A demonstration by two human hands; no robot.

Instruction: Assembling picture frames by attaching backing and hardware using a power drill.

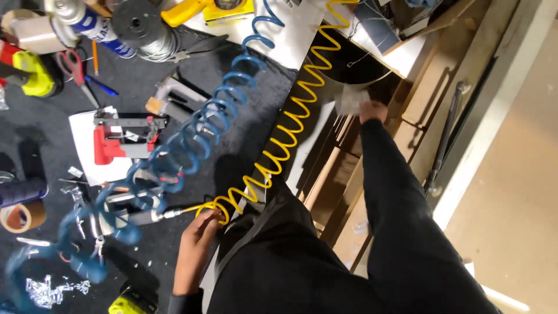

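Note:
My left hand [195,250] rests at the edge of the dark workbench [244,122], fingers curled around the lower end of a yellow coiled air hose [285,131] where it meets a metal fitting [168,214]. My right hand [372,110] reaches far out in a black sleeve and grips a pale, blurred piece of paper or cloth [351,100] beside a round black bin [354,61]. A blue coiled hose [192,139] runs diagonally across the bench, left of the yellow one.
The bench holds a red and grey stapler tool [122,139], scissors [78,72], spray can [96,23], wire spool [142,26], tape rolls [23,215], loose staples [49,291]. Wooden boards [349,192] stand stacked below the bench. A pale floor [511,192] lies right.

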